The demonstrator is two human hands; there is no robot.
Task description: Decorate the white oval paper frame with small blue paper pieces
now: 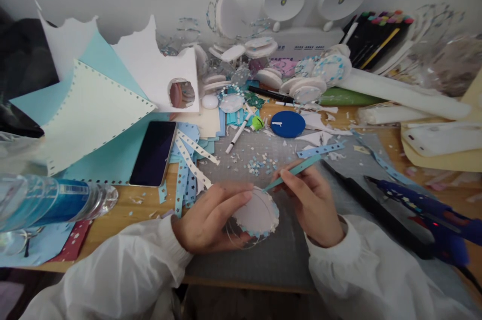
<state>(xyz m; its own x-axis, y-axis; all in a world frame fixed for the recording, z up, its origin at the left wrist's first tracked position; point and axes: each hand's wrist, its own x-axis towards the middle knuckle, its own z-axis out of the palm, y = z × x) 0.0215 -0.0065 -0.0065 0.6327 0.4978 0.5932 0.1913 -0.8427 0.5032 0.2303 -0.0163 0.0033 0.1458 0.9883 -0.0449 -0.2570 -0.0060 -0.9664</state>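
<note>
Near the middle of the front edge of the surface (100,227), grips a blue-flecked white disc (257,212) by its left side in the left hand (211,214) and pinches a teal strip (302,165) in the right hand (314,202), just right of the disc. Slants the strip lengthwise from the disc's far right rim toward the surface's far right corner, with contact at the tip hard to tell.
</note>
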